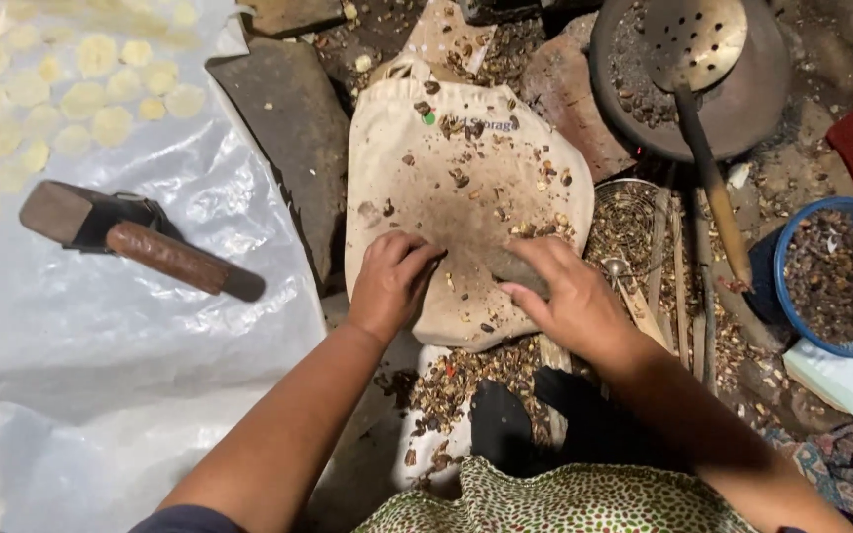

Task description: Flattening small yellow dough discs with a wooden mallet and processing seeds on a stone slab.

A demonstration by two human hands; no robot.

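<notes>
In the head view, a cream cloth bag [466,188] is seen spread flat over a block at the middle of the ground, strewn with brown shell fragments [466,123]. The left hand [392,281] is pressed on the bag's lower part with the fingers curled down against the cloth; whether anything is pinched under them cannot be told. The right hand [570,296] is closed around a dark grey stone [515,266], which is laid on the bag just beside the left hand's fingertips. More shell fragments are heaped below the bag, between the forearms.

To the left, a clear plastic sheet [101,345] is spread over the ground. On it a wooden mallet [135,242] is laid, well apart from the hands, and pale yellow round discs [81,99] are set out in rows at the sheet's top corner. A flat dark slab [278,128] is placed between the sheet and the bag.

To the upper right, a dark round pan [752,109] is seen, with a perforated metal ladle [693,39] resting in it, its handle pointed down toward the right forearm. A wire sieve [629,222] is set just right of the bag. At the right edge, a blue basket [836,276] is filled with brown pieces. A leaf-patterned cloth [565,498] is seen at the bottom edge.
</notes>
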